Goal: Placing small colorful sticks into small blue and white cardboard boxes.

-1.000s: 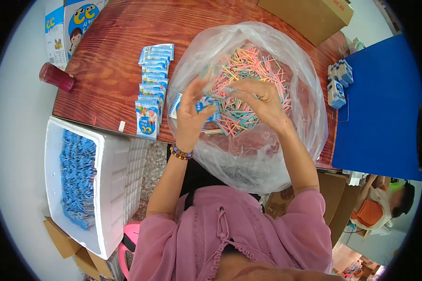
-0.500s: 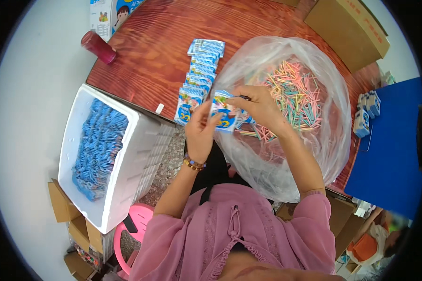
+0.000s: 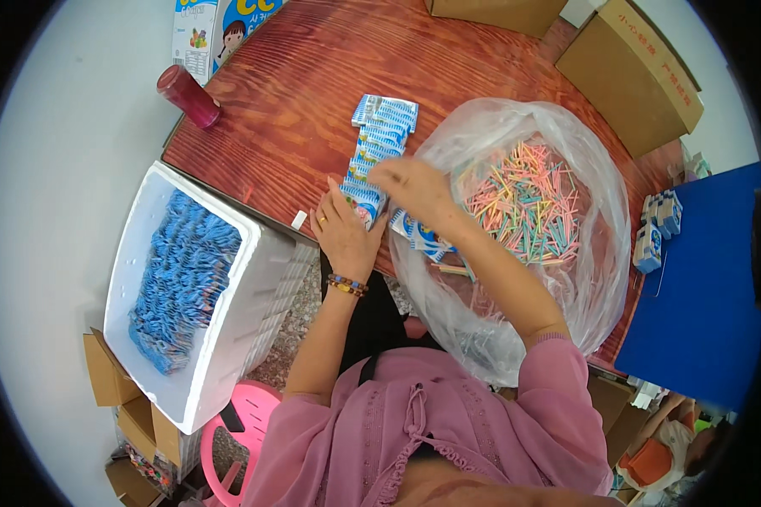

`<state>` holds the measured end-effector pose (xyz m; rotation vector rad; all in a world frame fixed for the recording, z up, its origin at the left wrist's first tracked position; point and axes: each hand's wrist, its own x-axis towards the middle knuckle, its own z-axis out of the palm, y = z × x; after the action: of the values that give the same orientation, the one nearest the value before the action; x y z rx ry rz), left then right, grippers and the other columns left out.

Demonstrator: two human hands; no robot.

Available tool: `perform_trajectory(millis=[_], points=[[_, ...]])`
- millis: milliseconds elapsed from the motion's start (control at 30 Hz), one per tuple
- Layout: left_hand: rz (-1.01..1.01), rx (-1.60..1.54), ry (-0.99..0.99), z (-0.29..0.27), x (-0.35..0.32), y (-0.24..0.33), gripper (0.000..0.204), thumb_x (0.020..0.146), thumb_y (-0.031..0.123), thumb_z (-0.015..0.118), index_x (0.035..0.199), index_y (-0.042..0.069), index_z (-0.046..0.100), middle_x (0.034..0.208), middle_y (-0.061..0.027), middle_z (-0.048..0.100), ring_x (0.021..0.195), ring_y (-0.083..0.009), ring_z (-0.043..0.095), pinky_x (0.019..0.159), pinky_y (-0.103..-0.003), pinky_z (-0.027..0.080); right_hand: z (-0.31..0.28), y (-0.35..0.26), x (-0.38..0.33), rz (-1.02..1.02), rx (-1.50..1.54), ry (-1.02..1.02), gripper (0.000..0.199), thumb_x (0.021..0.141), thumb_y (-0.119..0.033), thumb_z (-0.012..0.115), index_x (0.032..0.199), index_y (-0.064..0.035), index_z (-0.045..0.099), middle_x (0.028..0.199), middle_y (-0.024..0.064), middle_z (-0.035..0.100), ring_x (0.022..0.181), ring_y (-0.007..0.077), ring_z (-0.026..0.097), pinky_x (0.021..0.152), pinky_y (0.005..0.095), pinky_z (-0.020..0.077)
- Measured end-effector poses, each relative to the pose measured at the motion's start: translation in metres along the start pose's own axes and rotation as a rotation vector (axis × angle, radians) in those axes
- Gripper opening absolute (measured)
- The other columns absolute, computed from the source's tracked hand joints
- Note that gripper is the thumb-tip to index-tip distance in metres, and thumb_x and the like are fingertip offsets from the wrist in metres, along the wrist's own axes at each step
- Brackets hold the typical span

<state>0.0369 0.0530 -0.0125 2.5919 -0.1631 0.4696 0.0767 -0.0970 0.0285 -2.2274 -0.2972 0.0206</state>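
Observation:
A row of overlapping blue-and-white packets (image 3: 382, 135) runs away from me over the red-brown wooden table. My left hand (image 3: 347, 232) lies on the near end of that row, fingers stretched out flat and a ring on one. Just right of it, my right hand (image 3: 418, 193) hovers over the packets with its fingers curled together; its fingertips are partly hidden, and whatever they hold cannot be made out. More blue packets (image 3: 423, 237) rest by the left rim of a clear plastic bag (image 3: 604, 220). Inside the bag lies a heap of thin pastel sticks (image 3: 528, 203).
On the left stands a white foam box (image 3: 249, 253) full of blue packets (image 3: 182, 279). A red jar (image 3: 190, 97) and a printed carton (image 3: 203, 42) are at the far left. Cardboard boxes (image 3: 630, 76) stand far right, near a blue panel (image 3: 693, 296). A pink stool (image 3: 249, 414) is below.
The packet that was held up between both hands now lies at the row's near end under my left hand. My right hand has moved left, over the row.

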Motion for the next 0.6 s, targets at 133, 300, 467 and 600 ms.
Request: perform_trajectory(millis=[133, 300, 467, 600], points=[[0.003, 0.037, 0.011, 0.005, 0.006, 0.010, 0.102, 0.068, 0.035, 0.082, 0.143, -0.007, 0.027, 0.121, -0.0202, 0.051, 0.115, -0.0351, 0.049, 0.106, -0.049, 0.034, -0.047, 0.048, 0.067, -0.097, -0.364, 0.591, 0.034, 0.089, -0.034, 0.060, 0.094, -0.0014, 0.069, 0.091, 0.0170, 0.069, 0.086, 0.0354, 0.064, 0.079, 0.0406, 0.0490], [0.007, -0.017, 0.065, 0.011, 0.006, 0.004, 0.096, 0.070, 0.030, 0.080, 0.141, -0.008, 0.028, 0.119, -0.0269, 0.051, 0.113, -0.0417, 0.048, 0.101, -0.047, 0.037, -0.060, 0.047, 0.106, 0.261, -0.367, 0.100, 0.032, 0.088, -0.033, 0.064, 0.096, -0.0030, 0.069, 0.088, 0.0144, 0.067, 0.083, 0.0295, 0.064, 0.075, 0.0403, 0.0478], [-0.011, -0.082, 0.081, 0.012, 0.004, 0.004, 0.092, 0.067, 0.026, 0.083, 0.139, -0.005, 0.033, 0.121, -0.0264, 0.050, 0.118, -0.0415, 0.045, 0.101, -0.046, 0.038, -0.042, 0.066, 0.107, -0.017, 0.101, -0.032, 0.026, 0.088, -0.028, 0.066, 0.095, -0.0039, 0.069, 0.083, 0.0085, 0.065, 0.077, 0.0167, 0.060, 0.070, 0.0335, 0.0465], [-0.008, -0.154, 0.098, 0.007, 0.004, 0.005, 0.093, 0.063, 0.028, 0.086, 0.136, -0.003, 0.037, 0.125, -0.0240, 0.049, 0.119, -0.0407, 0.045, 0.103, -0.048, 0.035, -0.027, 0.061, 0.092, -0.148, 0.222, -0.030, 0.028, 0.089, -0.027, 0.064, 0.101, -0.0024, 0.063, 0.084, 0.0099, 0.065, 0.077, 0.0166, 0.059, 0.069, 0.0313, 0.0463]])
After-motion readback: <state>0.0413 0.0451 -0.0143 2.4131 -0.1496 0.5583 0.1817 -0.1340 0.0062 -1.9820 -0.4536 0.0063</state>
